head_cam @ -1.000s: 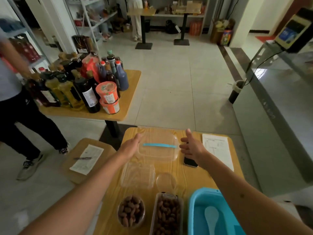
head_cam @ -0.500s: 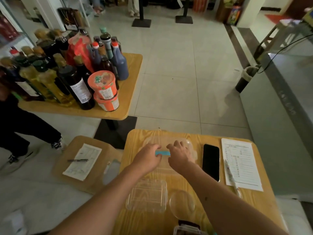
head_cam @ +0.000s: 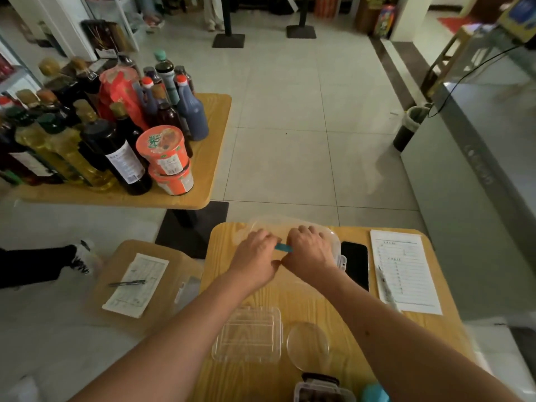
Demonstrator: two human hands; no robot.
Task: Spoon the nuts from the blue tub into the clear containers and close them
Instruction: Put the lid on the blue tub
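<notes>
1. Left hand [head_cam: 255, 256] and right hand [head_cam: 311, 253], at 12 o'clock on the near wooden table [head_cam: 290, 297]; both rest, fingers curled, on the large clear container [head_cam: 333, 242] at the table's far edge; whether the fingers clamp its rim or only press on its lid cannot be told.
2. Teal strip [head_cam: 282, 247], visible between the two hands; its long axis runs 9 to 3 o'clock, as does the container's; both hands lie equally near it, one at each end.
3. Judged step: handling the large container, opening or pressing shut; the coming move turns on this symmetric two-handed hold across the long axis.
4. Small clear clamshell box [head_cam: 248, 335] and round clear lid [head_cam: 307, 345], at 6 o'clock of the hands, well apart from them, both without nuts.
5. Container of nuts [head_cam: 322, 391] and a corner of the blue tub [head_cam: 375, 393], at the frame's bottom edge, nearer the right arm.
6. Phone [head_cam: 355, 264] and printed sheet [head_cam: 404, 271], at 3 o'clock of the hands.
</notes>
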